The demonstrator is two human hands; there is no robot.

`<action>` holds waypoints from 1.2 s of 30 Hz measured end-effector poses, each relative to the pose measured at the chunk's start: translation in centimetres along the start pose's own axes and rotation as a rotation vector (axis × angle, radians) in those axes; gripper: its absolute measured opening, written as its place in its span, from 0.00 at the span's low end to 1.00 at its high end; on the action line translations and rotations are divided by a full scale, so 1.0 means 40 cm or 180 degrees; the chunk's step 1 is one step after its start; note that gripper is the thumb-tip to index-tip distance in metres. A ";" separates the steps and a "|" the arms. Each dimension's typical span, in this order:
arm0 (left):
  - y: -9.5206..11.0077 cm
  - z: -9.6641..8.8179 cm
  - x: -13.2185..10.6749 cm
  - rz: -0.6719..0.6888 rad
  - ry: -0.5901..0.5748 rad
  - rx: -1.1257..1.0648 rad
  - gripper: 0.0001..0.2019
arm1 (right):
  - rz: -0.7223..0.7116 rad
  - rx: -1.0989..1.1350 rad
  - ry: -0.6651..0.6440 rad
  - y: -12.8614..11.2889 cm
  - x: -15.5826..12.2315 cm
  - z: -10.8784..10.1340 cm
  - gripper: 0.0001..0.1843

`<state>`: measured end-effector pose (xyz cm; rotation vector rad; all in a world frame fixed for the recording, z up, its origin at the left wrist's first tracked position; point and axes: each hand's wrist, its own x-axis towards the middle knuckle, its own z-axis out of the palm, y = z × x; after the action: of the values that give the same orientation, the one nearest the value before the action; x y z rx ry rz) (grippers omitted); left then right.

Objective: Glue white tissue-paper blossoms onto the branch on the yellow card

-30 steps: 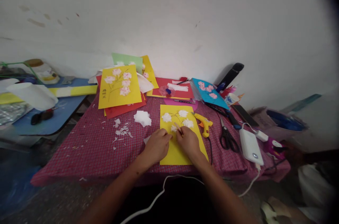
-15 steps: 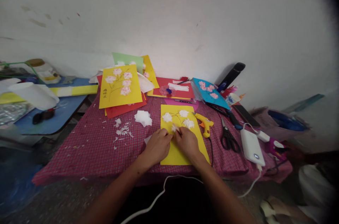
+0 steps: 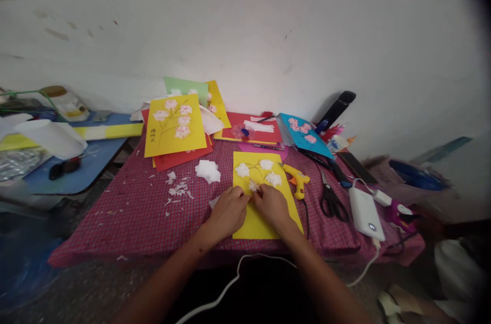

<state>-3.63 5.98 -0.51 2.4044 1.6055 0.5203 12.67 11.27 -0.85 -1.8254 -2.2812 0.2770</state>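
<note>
A yellow sheet of paper [image 3: 264,227] lies in front of me, with a drawn branch and several white paper flowers [image 3: 273,178] on it. Over its middle, my right hand [image 3: 272,206] is closed, its fingertips pinching a small white paper flower [image 3: 253,186]. Beside it, my left hand [image 3: 230,210] is curled at the sheet's left edge, its fingertips close to the same flower; whatever they hold is hidden. A white paper piece shows partly behind the left hand. To the right of the sheet rests a yellow glue gun [image 3: 297,181].
Black scissors [image 3: 332,201] and a white power bank [image 3: 366,214] lie at the right. Left of the sheet are a stack of white paper shapes [image 3: 207,171] and paper scraps [image 3: 179,190]. Finished flower pictures [image 3: 174,130] lie at the back left, a blue one [image 3: 305,132] at the back right.
Both hands stay almost in place over the yellow sheet, with only a slight shift of the fingers at the small flower. The view has moved very slightly.
</note>
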 end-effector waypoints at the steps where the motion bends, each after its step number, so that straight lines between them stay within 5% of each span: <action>1: 0.000 0.000 0.000 0.0003 0.0004 0.0004 0.10 | 0.0001 -0.0009 0.0004 -0.001 0.001 0.000 0.10; 19: -0.003 0.005 -0.001 -0.0020 0.0052 -0.0045 0.10 | 0.0175 0.0414 -0.0240 0.012 0.056 0.000 0.07; 27: 0.002 -0.012 -0.011 0.0030 0.0081 -0.0420 0.14 | 0.0300 0.0929 -0.0262 0.065 0.031 -0.050 0.10; 31: -0.040 -0.053 -0.059 0.0045 0.0454 -0.0682 0.16 | 0.0422 0.2499 -0.0068 0.122 -0.032 -0.086 0.14; 36: -0.137 -0.096 -0.127 -0.0693 0.0756 -0.0442 0.15 | 0.0921 0.4685 -0.0200 0.160 -0.100 -0.119 0.26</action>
<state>-11.55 3.33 0.16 2.1000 1.8307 0.8698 20.85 8.83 1.80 -1.1900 -1.0465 1.5219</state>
